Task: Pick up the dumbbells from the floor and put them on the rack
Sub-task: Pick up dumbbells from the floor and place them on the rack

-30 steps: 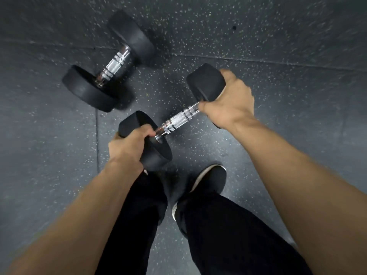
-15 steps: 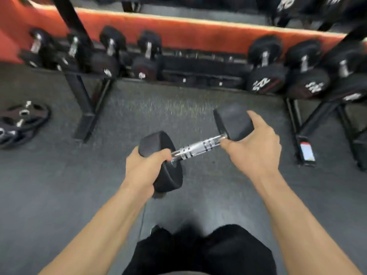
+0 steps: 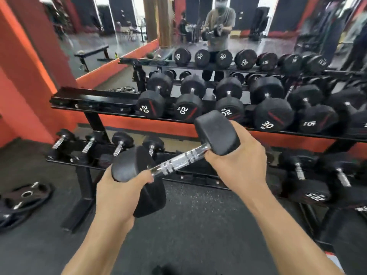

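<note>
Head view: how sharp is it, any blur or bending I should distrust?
Head view: held dumbbell and both hands sharp; rack rails bow from the wide lens; right-edge dumbbells smear; the mirror doubles the rack behind.

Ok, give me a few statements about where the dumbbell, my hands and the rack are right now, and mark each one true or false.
1. Both hands hold one dumbbell by its heads. True: the left hand cups the near head and the right hand the far head.
2. The dumbbell already rests on the rack. False: it is held in the air in front of it.
3. The upper shelf's left end is bare. True.
4. Weight plates lie on the floor at the left. True.
5. The nearest upper-shelf dumbbells are marked 50. False: they read 20.
</note>
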Tool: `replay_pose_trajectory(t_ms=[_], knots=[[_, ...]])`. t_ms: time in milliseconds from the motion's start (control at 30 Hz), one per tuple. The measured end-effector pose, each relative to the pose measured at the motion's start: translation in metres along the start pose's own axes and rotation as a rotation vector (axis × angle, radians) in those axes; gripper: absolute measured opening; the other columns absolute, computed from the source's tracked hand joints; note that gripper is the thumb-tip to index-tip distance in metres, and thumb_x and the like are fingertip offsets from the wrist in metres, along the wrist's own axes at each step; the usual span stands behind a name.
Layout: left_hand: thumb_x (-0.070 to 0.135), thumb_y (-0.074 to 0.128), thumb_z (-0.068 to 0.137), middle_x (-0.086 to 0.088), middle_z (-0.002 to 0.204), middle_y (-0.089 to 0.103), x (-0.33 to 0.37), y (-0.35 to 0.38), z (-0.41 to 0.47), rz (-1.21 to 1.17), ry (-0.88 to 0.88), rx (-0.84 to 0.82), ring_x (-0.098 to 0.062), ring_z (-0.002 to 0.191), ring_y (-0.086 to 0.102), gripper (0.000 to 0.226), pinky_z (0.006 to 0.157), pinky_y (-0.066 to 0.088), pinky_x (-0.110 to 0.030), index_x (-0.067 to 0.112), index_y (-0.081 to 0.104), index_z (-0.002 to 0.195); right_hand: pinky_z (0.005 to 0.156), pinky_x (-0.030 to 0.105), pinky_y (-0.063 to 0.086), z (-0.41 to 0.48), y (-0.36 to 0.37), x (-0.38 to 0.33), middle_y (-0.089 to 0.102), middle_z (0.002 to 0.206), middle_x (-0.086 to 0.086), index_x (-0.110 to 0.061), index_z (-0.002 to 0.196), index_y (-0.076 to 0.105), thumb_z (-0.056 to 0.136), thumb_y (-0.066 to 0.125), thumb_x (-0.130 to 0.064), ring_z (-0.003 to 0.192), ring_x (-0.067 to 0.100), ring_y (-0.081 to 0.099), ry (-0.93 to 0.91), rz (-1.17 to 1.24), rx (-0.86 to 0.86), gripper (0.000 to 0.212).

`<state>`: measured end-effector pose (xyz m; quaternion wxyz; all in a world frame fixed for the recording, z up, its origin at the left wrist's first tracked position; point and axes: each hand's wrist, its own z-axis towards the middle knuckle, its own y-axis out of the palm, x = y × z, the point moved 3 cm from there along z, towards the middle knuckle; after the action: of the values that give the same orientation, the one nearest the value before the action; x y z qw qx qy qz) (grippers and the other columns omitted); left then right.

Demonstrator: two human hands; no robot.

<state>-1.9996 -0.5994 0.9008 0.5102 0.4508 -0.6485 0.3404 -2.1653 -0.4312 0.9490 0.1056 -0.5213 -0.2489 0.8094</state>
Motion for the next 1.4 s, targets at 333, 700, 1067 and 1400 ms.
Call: replay_pose_trajectory(t_ms=[333,700,1067,1400], knots=[[0.0,0.081,0.066,-0.007,0.09,0.072,0.007,0.107,0.106,-0.028,-0.084,0.201,-0.023,0.078,0.068,0.04,0.066,0.05,-0.032,0.008,0.069,0.104,0.076,0.032,0.054,0.181,0.088,0.055,0.068,0.084,-0.02,-0.031,0.107,0.07,0.066,0.086,-0.036,0.082,0.006,0.065,-0.063,0.036,-0.262,0.044],[-0.003,0.08,0.067,-0.005,0.084,0.07,-0.083,0.177,0.284,-0.06,-0.44,0.317,-0.025,0.078,0.068,0.032,0.071,0.056,-0.038,0.014,0.066,0.09,0.088,0.043,0.056,0.312,0.274,0.138,0.073,0.1,-0.008,-0.026,0.119,0.068,0.056,0.075,-0.049,0.097,0.024,0.068,-0.042,-0.147,-0.579,0.067],[0.005,0.082,0.057,-0.012,0.1,0.077,-0.228,0.226,0.344,-0.192,-0.826,0.615,-0.035,0.095,0.075,0.05,0.085,0.061,-0.057,0.02,0.068,0.102,0.08,0.043,0.059,0.341,0.426,0.259,0.072,0.093,-0.011,-0.034,0.118,0.063,0.061,0.078,-0.037,0.087,0.022,0.069,-0.061,-0.324,-0.978,0.059],[0.002,0.08,0.071,-0.006,0.093,0.073,-0.318,0.277,0.376,-0.357,-0.974,0.699,-0.028,0.081,0.075,0.04,0.071,0.065,-0.051,0.022,0.062,0.1,0.077,0.042,0.06,0.365,0.496,0.324,0.07,0.09,-0.008,-0.032,0.122,0.064,0.066,0.081,-0.024,0.084,0.026,0.068,-0.236,-0.452,-1.111,0.059]])
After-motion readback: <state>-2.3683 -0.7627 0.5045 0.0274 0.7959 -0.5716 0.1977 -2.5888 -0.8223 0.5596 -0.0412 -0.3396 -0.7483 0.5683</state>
